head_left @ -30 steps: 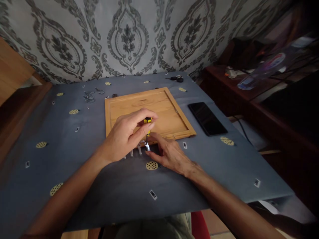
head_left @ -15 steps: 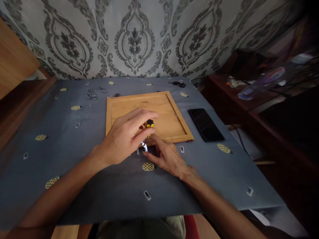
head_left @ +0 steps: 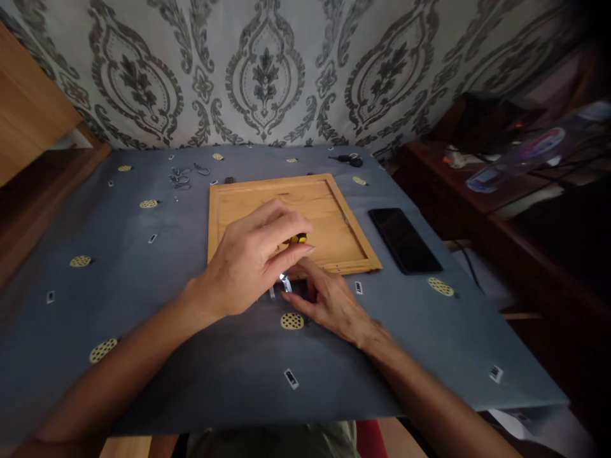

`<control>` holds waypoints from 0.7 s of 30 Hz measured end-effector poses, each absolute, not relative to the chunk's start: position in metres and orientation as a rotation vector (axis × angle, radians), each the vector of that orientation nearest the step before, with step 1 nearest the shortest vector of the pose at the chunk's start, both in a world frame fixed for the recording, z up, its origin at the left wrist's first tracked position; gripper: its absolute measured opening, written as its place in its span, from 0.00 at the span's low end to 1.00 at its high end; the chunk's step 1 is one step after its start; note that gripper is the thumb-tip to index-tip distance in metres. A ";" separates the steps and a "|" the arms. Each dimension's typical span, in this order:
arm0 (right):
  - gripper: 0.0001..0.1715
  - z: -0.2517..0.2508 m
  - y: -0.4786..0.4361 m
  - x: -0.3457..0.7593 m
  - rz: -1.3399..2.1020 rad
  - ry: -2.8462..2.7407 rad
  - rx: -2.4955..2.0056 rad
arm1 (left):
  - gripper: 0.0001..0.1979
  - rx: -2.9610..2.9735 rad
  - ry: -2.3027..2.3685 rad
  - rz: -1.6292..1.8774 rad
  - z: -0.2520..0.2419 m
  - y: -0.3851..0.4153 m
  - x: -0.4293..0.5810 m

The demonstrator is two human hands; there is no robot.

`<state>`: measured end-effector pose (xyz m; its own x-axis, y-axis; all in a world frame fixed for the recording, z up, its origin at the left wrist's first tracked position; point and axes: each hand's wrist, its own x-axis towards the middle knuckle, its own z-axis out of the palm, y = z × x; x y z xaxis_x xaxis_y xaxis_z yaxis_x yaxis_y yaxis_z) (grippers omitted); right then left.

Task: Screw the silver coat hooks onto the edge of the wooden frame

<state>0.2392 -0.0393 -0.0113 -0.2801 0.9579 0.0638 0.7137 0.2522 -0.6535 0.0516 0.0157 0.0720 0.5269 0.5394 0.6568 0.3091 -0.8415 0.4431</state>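
Note:
A framed wooden panel [head_left: 305, 203] lies flat on the blue-grey tablecloth. My left hand [head_left: 248, 264] is over its near edge, closed around the black and yellow handle of a screwdriver [head_left: 300, 238]; the fingers hide most of the tool. Just below, my right hand [head_left: 331, 304] lies at the same edge, its thumb against a small shiny metal piece [head_left: 286, 284] and its fingers over the frame. Whether that piece is a hinge I cannot tell. The screwdriver's tip is hidden.
Right of the panel lies a black phone [head_left: 405, 240]. Loose metal pieces [head_left: 180, 178] are at the back left, and a dark object with a ring [head_left: 352, 159] is at the back right. A plastic bottle [head_left: 515, 159] is on the dark red furniture to the right.
My left fingers have come down and closed further over the screwdriver handle, so less of it shows. My right hand keeps its place at the panel's edge. The view has shifted slightly.

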 end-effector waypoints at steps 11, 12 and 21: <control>0.35 -0.010 -0.038 0.243 0.821 -2.067 -1.515 | 0.08 2.532 0.809 1.108 0.083 0.012 0.050; 0.36 -0.009 -0.037 0.244 0.829 -2.067 -1.504 | 0.08 2.540 0.813 1.096 0.084 0.012 0.049; 0.42 -0.008 -0.035 0.245 0.912 -2.011 -1.460 | 0.03 2.535 0.756 1.181 0.081 0.015 0.050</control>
